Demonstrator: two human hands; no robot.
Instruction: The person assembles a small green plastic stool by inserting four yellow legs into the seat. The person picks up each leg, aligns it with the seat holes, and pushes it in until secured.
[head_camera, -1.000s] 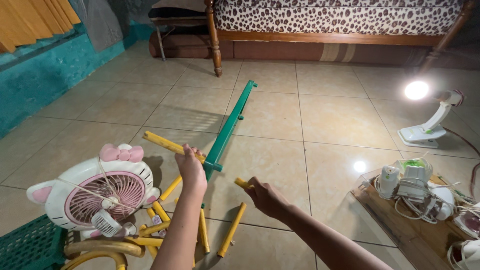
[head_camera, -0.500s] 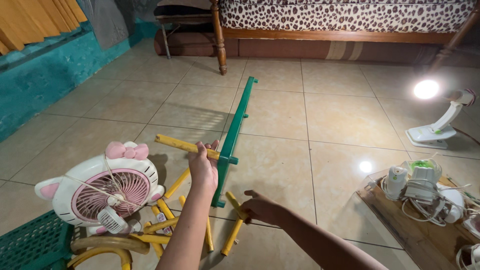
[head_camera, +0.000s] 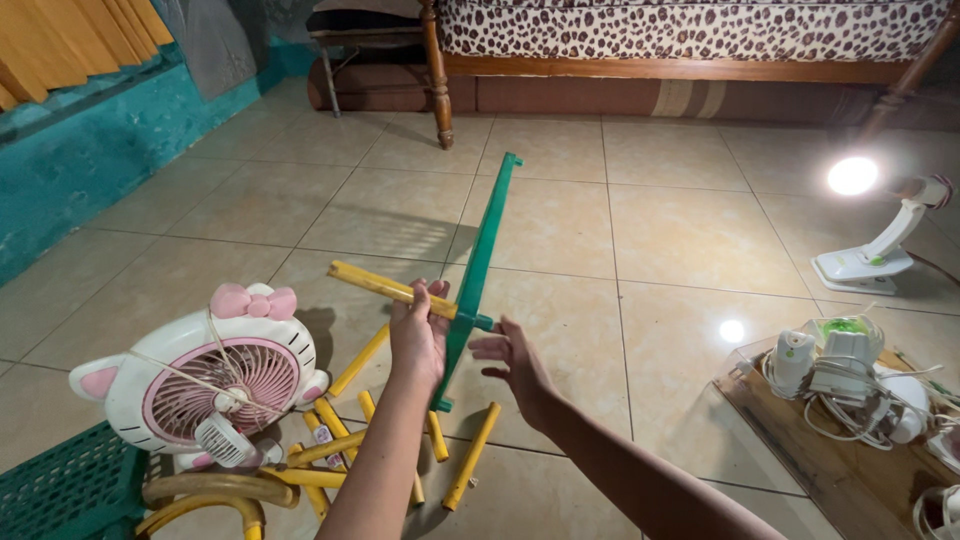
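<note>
Head view: vs. 0.5 s ago, the short yellow piece is no longer held by the right hand (head_camera: 515, 360), which is now empty w/ fingers spread, raised just beside the green rail (head_camera: 480, 262); judged as a switch from fetching a piece to steadying the assembly. The yellow rod (head_camera: 385, 285) is gripped by the left hand (head_camera: 418, 335), fingers closed round it where it meets the rail's peg. Rail is seen tilted, lower end on the tiled floor (head_camera: 640, 250) among loose yellow rods (head_camera: 470, 455), near the cat-shaped fan (head_camera: 200, 385).

Glossy ceramic floor tiles (head_camera: 650, 250), matt green painted rail (head_camera: 487, 235), yellow plastic-looking rods (head_camera: 470, 470), smooth white plastic fan (head_camera: 190, 375)
</note>
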